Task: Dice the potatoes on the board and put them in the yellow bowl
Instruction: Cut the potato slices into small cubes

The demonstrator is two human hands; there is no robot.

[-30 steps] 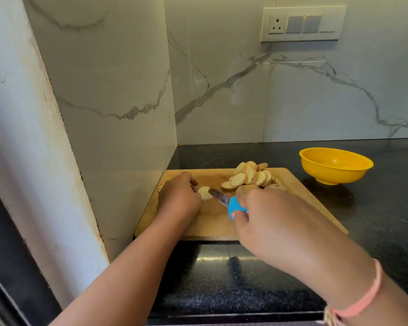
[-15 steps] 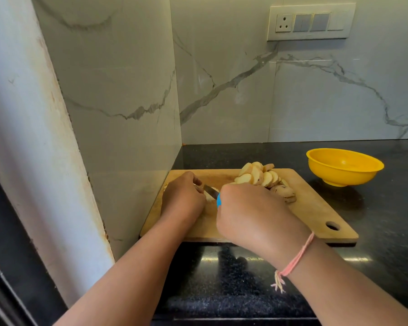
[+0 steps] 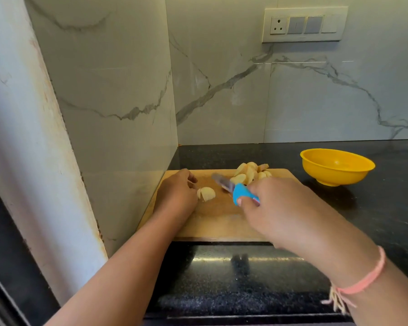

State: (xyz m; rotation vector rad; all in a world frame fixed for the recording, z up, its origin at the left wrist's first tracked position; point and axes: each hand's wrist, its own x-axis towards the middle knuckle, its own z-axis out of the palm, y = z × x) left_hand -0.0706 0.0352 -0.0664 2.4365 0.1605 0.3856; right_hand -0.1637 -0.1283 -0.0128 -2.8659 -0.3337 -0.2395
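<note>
Cutting board (image 3: 217, 222) against wall (image 3: 127, 137), left hand (image 3: 177, 194) curled by cut potato slice (image 3: 206, 193), hold unclear, right hand (image 3: 276, 208) gripping blue-handled knife (image 3: 236, 188), potato pile (image 3: 250, 172) at far edge, yellow bowl (image 3: 337, 165) apart.

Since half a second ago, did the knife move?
Yes. The knife has pulled right across the board, off the cut piece toward the slice pile.

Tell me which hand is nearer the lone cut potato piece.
Left. The left hand sits right beside the piece, on its left side; the right hand, gripping the knife, is farther off to its right, bare board between.
</note>
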